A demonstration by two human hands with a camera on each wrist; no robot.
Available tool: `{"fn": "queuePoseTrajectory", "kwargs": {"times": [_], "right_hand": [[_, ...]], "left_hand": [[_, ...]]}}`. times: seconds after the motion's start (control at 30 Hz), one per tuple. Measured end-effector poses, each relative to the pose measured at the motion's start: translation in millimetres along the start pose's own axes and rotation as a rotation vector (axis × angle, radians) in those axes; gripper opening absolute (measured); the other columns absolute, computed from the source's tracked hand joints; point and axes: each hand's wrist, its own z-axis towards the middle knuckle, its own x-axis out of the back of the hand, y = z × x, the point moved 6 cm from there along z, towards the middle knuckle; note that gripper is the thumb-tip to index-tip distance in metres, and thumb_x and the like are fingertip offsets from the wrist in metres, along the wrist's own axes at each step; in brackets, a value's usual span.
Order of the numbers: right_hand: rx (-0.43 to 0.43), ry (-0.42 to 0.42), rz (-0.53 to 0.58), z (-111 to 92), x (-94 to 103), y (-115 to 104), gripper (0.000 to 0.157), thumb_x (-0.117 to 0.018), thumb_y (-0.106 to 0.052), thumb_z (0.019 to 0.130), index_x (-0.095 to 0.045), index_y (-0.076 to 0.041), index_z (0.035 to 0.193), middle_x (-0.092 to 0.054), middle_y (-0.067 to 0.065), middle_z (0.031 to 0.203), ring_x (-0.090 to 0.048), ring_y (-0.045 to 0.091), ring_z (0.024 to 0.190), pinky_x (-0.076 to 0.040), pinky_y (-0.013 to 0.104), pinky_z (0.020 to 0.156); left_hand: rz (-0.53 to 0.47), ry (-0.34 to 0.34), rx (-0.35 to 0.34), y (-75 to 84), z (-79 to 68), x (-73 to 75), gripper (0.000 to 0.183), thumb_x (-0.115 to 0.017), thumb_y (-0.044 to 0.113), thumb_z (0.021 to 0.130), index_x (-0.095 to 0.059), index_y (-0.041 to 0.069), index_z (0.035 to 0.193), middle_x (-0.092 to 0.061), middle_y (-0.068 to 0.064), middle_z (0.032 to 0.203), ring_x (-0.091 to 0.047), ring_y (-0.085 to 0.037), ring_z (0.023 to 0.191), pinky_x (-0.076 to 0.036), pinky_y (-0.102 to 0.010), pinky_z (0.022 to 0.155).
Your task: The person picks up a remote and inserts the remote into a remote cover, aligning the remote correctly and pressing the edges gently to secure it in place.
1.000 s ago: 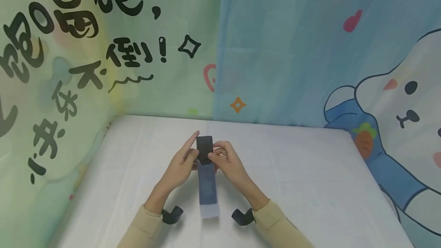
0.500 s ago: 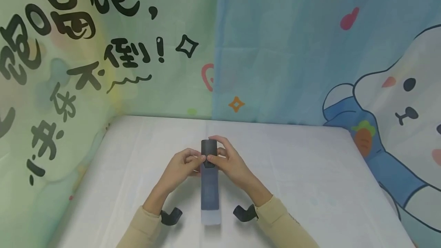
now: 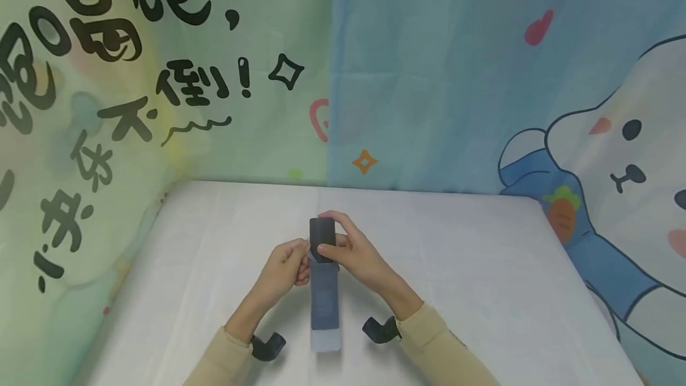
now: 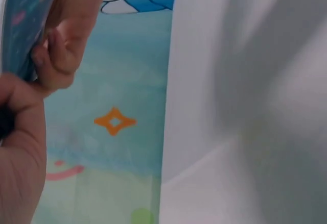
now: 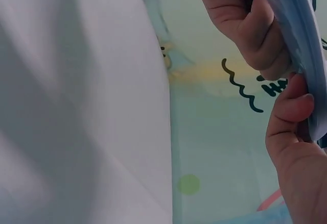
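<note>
A long, slim blue case [image 3: 324, 299] with a black upper end [image 3: 323, 231] and a pale lower end stands between both hands in the head view. My right hand [image 3: 358, 253] grips the upper end, thumb across its front and index finger reaching its top. At the left edge, my left hand [image 3: 285, 264] has its fingers curled, with thumb and index finger pinching right at the case's side. Colourful specks show on the case [image 4: 25, 25] in the left wrist view. The right wrist view shows the case's rounded blue edge [image 5: 301, 35]; what exactly the left fingertips pinch I cannot tell.
Below the hands spreads a white-covered table [image 3: 455, 279]. Printed cloth backdrops stand behind and to the left: a green one [image 3: 257, 148] with black lettering, and a blue one [image 3: 429, 106] with a white cartoon animal. A black mount [image 3: 269, 347] projects from the left wrist.
The black end was turned, and now shows a rounder face. My right index finger has come over its top. My left thumb has left the front, and the left fingers have curled in at the side.
</note>
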Motion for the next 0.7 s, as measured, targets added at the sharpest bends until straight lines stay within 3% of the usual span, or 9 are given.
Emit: {"fn": "queuePoseTrajectory", "kwargs": {"times": [0.23, 0.37, 0.57, 0.7], "right_hand": [[0.031, 0.015, -0.054, 2.8, -0.8, -6.6, 0.055, -0.067, -0.007, 0.097, -0.043, -0.014, 0.145, -0.07, 0.015, 0.1, -0.059, 0.02, 0.077, -0.043, 0.029, 0.062], [0.047, 0.003, -0.043, 3.4, -2.3, -10.1, 0.055, -0.069, -0.006, 0.095, -0.045, -0.011, 0.144, -0.069, 0.016, 0.106, -0.06, 0.021, 0.08, -0.044, 0.028, 0.061], [0.059, -0.007, -0.025, 3.0, -3.8, -12.1, 0.056, -0.07, -0.005, 0.094, -0.044, -0.008, 0.144, -0.068, 0.018, 0.111, -0.063, 0.022, 0.081, -0.047, 0.029, 0.064], [0.061, 0.034, -0.039, 0.2, 0.0, -11.4, 0.056, -0.069, -0.003, 0.094, -0.044, -0.009, 0.144, -0.067, 0.019, 0.109, -0.064, 0.022, 0.079, -0.05, 0.029, 0.065]], "left_hand": [[-0.079, 0.134, -0.021, 8.5, 2.1, 0.4, 0.036, -0.038, 0.015, 0.106, -0.042, 0.006, 0.071, -0.04, 0.0, 0.059, -0.036, -0.009, 0.05, -0.032, -0.018, 0.047], [-0.135, 0.174, -0.016, 12.9, 3.4, 2.5, 0.035, -0.038, 0.012, 0.104, -0.041, 0.006, 0.07, -0.038, 0.001, 0.059, -0.035, -0.008, 0.05, -0.031, -0.018, 0.046], [-0.151, 0.181, -0.021, 14.0, 6.3, 4.5, 0.034, -0.038, 0.012, 0.103, -0.04, 0.007, 0.069, -0.038, 0.001, 0.059, -0.035, -0.008, 0.05, -0.032, -0.017, 0.046], [-0.041, 0.141, -0.018, 10.8, 6.9, 2.8, 0.037, -0.041, 0.017, 0.106, -0.045, 0.006, 0.071, -0.043, 0.0, 0.061, -0.04, -0.01, 0.052, -0.035, -0.02, 0.048]]}}
